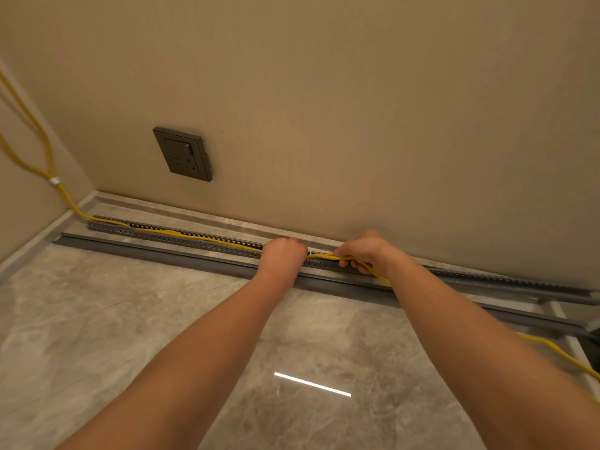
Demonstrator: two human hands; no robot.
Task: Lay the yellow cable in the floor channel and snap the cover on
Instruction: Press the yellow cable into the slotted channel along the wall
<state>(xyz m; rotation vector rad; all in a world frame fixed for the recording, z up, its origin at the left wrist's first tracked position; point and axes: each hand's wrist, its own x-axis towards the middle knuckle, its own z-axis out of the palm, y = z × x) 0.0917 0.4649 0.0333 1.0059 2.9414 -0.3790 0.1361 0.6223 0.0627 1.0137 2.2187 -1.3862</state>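
Observation:
A yellow cable comes down the left wall and runs inside the grey slotted floor channel along the foot of the wall. My left hand is closed over the channel at its middle, pressing on the cable. Just to its right, my right hand grips the cable, which rises out of the channel there and trails under my forearm across the floor. The long grey cover lies flat on the floor in front of the channel, apart from it.
A dark wall socket sits above the channel's left part. A grey stone skirting runs behind the channel. The polished grey floor stretches toward me. A dark object shows at the right edge.

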